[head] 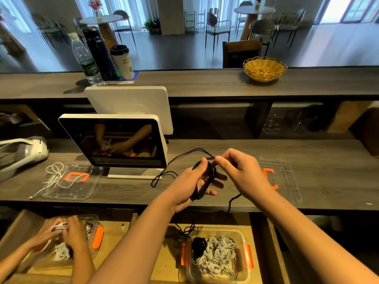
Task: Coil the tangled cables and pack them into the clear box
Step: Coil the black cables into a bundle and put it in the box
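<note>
At the centre of the frame your left hand has a grip on the half-wound black cable, its loops lying round the palm, while your right hand pinches the strand just beside the thumb. The clear box sits in the lower middle, below the desk edge, already holding grey coils. The loose tail hangs over that edge towards the box; it could snag there and drag loops off your palm if you pull hard.
</note>
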A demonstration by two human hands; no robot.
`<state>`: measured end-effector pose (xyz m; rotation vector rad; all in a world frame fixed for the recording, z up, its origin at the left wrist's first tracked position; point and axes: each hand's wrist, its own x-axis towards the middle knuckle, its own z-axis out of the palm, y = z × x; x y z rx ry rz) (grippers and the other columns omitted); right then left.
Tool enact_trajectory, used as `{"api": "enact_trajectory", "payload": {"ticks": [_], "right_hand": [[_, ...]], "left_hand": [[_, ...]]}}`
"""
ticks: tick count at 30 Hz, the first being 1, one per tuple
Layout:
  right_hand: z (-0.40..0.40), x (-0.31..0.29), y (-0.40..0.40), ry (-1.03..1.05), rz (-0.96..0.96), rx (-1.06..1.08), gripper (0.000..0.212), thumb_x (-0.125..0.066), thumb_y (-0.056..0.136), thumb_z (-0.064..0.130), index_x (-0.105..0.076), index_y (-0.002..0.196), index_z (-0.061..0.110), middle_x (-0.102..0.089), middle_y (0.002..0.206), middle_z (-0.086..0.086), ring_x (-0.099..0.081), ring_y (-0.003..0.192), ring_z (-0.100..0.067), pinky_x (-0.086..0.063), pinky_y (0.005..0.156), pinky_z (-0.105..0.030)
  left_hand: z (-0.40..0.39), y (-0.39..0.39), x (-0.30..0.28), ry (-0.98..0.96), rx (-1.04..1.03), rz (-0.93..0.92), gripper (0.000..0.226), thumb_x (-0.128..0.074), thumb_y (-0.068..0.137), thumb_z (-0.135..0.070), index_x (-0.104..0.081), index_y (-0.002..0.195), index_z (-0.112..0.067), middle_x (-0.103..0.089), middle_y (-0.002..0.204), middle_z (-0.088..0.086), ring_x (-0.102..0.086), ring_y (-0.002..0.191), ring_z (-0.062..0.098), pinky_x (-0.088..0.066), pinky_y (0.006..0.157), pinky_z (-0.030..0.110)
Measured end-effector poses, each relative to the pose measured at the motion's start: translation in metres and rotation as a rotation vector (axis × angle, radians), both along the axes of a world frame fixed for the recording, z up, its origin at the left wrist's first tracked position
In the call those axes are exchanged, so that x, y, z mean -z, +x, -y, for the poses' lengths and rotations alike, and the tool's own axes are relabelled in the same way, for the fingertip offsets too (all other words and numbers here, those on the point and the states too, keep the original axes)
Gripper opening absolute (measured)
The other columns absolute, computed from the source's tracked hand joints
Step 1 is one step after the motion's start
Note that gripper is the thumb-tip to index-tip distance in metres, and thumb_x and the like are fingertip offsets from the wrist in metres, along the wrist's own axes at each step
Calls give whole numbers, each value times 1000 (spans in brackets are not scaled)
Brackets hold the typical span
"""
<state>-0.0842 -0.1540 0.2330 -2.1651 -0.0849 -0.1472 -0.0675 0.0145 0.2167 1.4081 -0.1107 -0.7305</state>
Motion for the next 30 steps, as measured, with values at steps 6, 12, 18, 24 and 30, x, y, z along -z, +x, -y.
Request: {"api": "enact_trajectory", "payload": {"ticks": [6, 12, 18, 24, 30], "right_hand": [[-5, 7, -2, 66, -65, -1, 22, -51, 101, 33, -68, 89, 24, -68, 77, 12, -61, 73, 7, -43, 63, -10], [-12, 21, -7, 207, -170, -32, 35, -45, 104, 28, -65, 78, 16, -50, 58, 10, -43, 54, -3, -37, 57, -26], [-15, 30, -13, 167, -254, -49, 37, -44, 103, 27, -64, 76, 14, -47, 54, 9, -42, 51, -3, -36, 58, -30], [-23, 34, -25, -3, -307, -65, 33, -42, 104, 32, -65, 83, 20, -53, 63, 6, -46, 55, -7, -36, 52, -23], [-17, 33, -35, -55, -297, -98, 27, -41, 105, 28, -65, 101, 14, -55, 65, 5, -46, 54, -7, -35, 50, -22]], "left_hand": [[9, -3, 2, -317, -183, -113, 50, -26, 102, -55, -58, 135, -36, -66, 132, -1, -61, 123, 12, -45, 105, 38], [17, 0, 8, -599, -399, -256, 52, -29, 104, -53, -57, 139, -28, -71, 117, 12, -65, 116, 25, -44, 108, 41], [29, 9, 8, -717, -542, -334, 50, -33, 102, -56, -61, 133, -29, -64, 81, 3, -58, 72, 13, -47, 79, 31], [35, 17, 11, -672, -683, -321, 48, -32, 103, -56, -56, 134, -28, -49, 68, -2, -34, 54, 8, -28, 52, 22], [43, 20, 12, -587, -790, -201, 48, -29, 103, -55, -57, 130, -26, -49, 66, -2, -36, 54, 8, -28, 52, 23]]}}
